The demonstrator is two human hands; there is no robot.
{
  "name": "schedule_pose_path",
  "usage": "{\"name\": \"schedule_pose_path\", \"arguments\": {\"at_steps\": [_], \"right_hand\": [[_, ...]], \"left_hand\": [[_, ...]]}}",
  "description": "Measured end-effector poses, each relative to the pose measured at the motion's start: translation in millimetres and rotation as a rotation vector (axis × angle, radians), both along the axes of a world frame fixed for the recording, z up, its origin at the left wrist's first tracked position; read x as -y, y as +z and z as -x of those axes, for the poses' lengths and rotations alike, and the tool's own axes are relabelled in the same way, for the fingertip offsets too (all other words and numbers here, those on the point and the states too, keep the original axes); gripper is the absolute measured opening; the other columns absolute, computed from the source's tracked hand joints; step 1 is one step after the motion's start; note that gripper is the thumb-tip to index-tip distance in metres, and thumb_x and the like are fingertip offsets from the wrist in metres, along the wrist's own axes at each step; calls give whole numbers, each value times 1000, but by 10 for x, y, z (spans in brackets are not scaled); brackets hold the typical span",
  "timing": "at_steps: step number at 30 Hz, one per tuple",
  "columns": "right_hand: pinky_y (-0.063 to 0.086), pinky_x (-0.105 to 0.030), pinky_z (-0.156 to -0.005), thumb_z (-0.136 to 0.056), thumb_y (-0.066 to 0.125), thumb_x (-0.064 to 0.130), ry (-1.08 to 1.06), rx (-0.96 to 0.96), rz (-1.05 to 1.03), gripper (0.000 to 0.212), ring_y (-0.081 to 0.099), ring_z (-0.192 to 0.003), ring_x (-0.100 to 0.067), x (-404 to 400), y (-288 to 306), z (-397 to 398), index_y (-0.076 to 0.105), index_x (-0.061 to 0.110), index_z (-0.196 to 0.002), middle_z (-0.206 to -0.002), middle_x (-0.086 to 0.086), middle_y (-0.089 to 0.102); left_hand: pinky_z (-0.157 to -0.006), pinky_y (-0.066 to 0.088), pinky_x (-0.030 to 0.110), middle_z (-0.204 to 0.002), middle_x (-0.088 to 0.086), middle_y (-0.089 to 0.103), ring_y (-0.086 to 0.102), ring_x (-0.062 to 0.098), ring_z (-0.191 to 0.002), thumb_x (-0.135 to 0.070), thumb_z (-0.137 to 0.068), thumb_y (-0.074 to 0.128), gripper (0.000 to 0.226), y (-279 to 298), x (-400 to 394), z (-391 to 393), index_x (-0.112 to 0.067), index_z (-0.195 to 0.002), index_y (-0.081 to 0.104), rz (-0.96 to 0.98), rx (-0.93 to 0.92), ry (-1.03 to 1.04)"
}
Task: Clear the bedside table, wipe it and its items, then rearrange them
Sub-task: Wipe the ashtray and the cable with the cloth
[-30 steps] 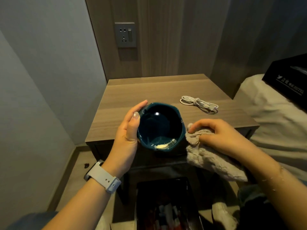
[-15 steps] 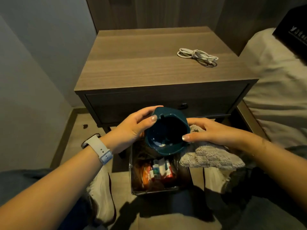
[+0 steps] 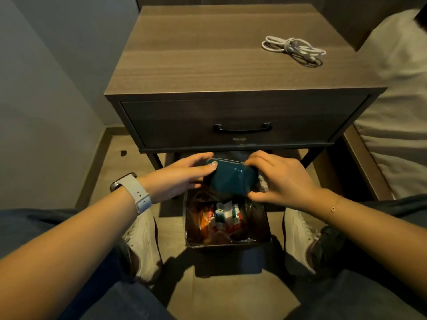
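Head view: hands (image 3: 233, 181) around bowl (image 3: 231, 179)

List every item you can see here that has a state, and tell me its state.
Teal ceramic bowl: tipped over the bin, held by both hands.
Clear plastic trash bin: holds wrappers.
Dark wooden drawer: closed.
White charging cable: coiled on the tabletop.
Left hand: holding bowl.
Right hand: holding bowl.

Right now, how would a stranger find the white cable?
Start at the wooden bedside table beside the bed. On its top, at the back right corner, lies the white cable, coiled in a loose bundle. Nothing else sits on that top.
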State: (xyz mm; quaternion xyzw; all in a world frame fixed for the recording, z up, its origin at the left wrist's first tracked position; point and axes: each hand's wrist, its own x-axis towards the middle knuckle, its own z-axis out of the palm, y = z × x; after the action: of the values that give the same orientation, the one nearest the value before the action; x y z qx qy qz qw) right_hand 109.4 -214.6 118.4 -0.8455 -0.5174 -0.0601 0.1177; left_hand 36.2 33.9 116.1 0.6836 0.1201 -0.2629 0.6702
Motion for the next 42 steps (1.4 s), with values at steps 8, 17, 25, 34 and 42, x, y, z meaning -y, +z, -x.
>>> {"name": "schedule_pose_path", "arguments": {"at_steps": [8,17,25,34,42], "right_hand": [[54,-32,-53,-70,77,36,203,227,83,57,65,-82,-23,8,-201,71,59,5,-114,-113,-12,65],[52,-30,-51,-75,62,38,57,130,100,46,62,-78,-21,-66,-156,147,63,6,-109,-110,-9,63],[49,-19,-74,-65,71,59,-317,-571,-212,47,60,-91,0,-128,69,113,60,29,-100,-99,17,62],[37,2,-63,-85,58,45,-476,-1320,-352,13,57,-76,21,-201,335,-98,66,36,-90,-78,32,66],[54,-28,-85,-58,77,52,-499,-985,-209,63,65,-93,-3,40,750,-224,63,34,-117,-103,12,69]], "left_hand": [[-105,34,21,-134,-24,44,39,-4,-125,-45,-58,83,103,-178,132,197,-33,-146,32,-393,259,-67],[-107,29,21,-143,-19,42,33,-5,-129,-51,-57,80,102,-125,86,132,-33,-146,34,-451,318,-53],[-101,41,35,-133,-15,52,48,6,-123,-75,-81,42,65,40,101,25,-40,-135,44,-130,97,10],[-95,52,39,-116,-5,69,63,16,-113,-55,-86,48,41,236,236,-143,-30,-117,59,102,95,220],[-82,49,14,-117,-6,64,62,-1,-105,-59,-84,40,57,312,307,-105,-24,-126,54,-83,380,387]]}}
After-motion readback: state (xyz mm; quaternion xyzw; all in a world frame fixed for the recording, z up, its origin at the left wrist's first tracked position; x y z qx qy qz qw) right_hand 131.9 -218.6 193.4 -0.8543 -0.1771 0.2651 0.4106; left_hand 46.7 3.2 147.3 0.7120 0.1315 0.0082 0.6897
